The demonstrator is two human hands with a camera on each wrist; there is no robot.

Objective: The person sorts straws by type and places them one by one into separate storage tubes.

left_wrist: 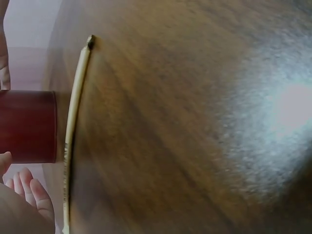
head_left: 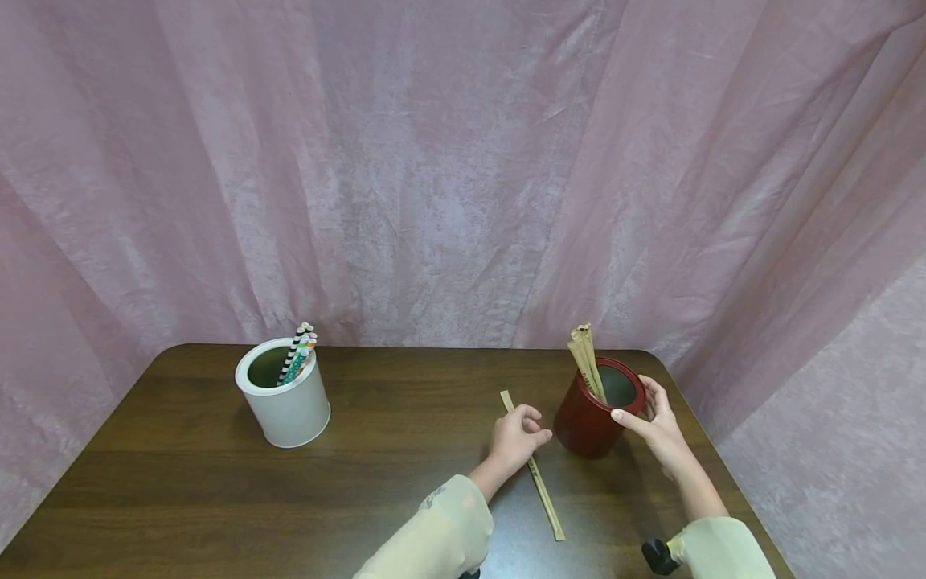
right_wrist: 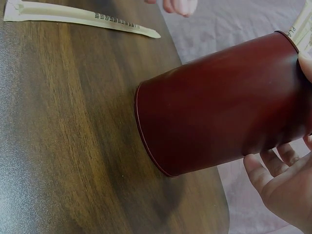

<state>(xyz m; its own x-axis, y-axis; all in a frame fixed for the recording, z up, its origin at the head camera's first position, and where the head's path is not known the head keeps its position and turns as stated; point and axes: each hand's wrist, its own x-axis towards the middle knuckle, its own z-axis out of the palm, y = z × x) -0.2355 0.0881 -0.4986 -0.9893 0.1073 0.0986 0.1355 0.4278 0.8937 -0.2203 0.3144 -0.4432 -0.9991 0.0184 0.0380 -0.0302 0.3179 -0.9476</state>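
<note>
My right hand grips the right side of a dark red canister, its thumb at the rim; the right wrist view shows fingers against the canister's wall. Several slim beige paper-wrapped sticks lean inside it. Between the canister and my left hand there is a small gap. That hand is over a single paper-wrapped stick with dark print, which lies on the table and is partly hidden by it. In the left wrist view, the left fingers are loosely bent with nothing between them, apart from the stick.
On the left of the brown wooden table stands a white canister. Several striped and coloured sticks lean in it. A pink curtain hangs behind the table and along the right side.
</note>
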